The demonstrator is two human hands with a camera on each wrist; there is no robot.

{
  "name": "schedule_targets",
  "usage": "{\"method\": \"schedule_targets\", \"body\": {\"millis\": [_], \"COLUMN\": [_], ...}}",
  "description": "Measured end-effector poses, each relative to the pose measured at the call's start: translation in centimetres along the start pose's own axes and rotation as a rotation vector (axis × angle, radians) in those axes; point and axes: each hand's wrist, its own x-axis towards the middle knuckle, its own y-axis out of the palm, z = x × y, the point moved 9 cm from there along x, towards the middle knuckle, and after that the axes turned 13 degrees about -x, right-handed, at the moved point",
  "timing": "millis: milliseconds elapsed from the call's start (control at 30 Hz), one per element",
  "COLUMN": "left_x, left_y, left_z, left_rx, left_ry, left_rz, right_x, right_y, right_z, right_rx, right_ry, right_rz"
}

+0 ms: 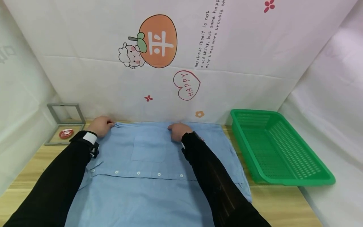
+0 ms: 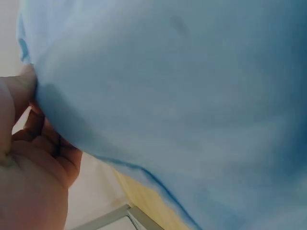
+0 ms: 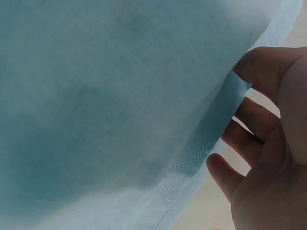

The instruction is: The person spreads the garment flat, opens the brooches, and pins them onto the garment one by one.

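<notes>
A light blue button-up shirt (image 1: 136,201) lies spread over the table, its row of white buttons (image 1: 138,173) running crosswise and a chest pocket (image 1: 148,148) beyond them. At the far left corner my left hand (image 1: 100,125) pinches the fabric between thumb and fingers. My right hand (image 1: 179,131) grips the same far edge, right of the pocket. In the right wrist view, the thumb and fingers of the right hand (image 3: 268,124) take the hem from both sides. Close up, the left hand (image 2: 36,158) has its thumb on the cloth's rim. Black sleeves cover part of the shirt.
A green plastic basket (image 1: 252,157) stands on the right of the wooden table (image 1: 289,201). At the back left is a grey open frame (image 1: 54,138) with a round red item (image 1: 66,133) in it. A printed white cloth (image 1: 113,91) hangs behind.
</notes>
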Motion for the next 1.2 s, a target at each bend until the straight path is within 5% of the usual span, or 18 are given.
{"method": "schedule_targets", "body": {"millis": [267, 600, 733, 867, 1033, 1200], "left_x": [-0.3, -0.5, -0.2, -0.2, 0.5, 1.2], "left_y": [-0.7, -0.2, 0.5, 1.5, 2.2, 3.4], "left_z": [1.0, 0.3, 0.1, -0.2, -1.3, -3.0], "left_rx": [-0.062, -0.131, -0.018, 0.104, 0.125, 0.037], "left_ry": [-0.008, -0.117, -0.118, -0.126, -0.096, 0.021], "left_rz": [-0.009, -0.04, -0.052, 0.011, 0.048, 0.095], "right_x": [-0.1, 0.1, 0.1, 0.2, 0.0, -0.3], "right_y": [0.2, 0.4, 0.3, 0.4, 0.3, 0.0], "right_z": [0.1, 0.1, 0.0, -0.1, -0.1, 0.0], "right_rx": [0.01, 0.044, 0.039, 0.044, 0.042, 0.044], "right_ry": [0.006, 0.002, -0.003, -0.003, 0.0, -0.003], "right_rz": [0.016, 0.046, 0.049, 0.054, 0.052, 0.052]}}
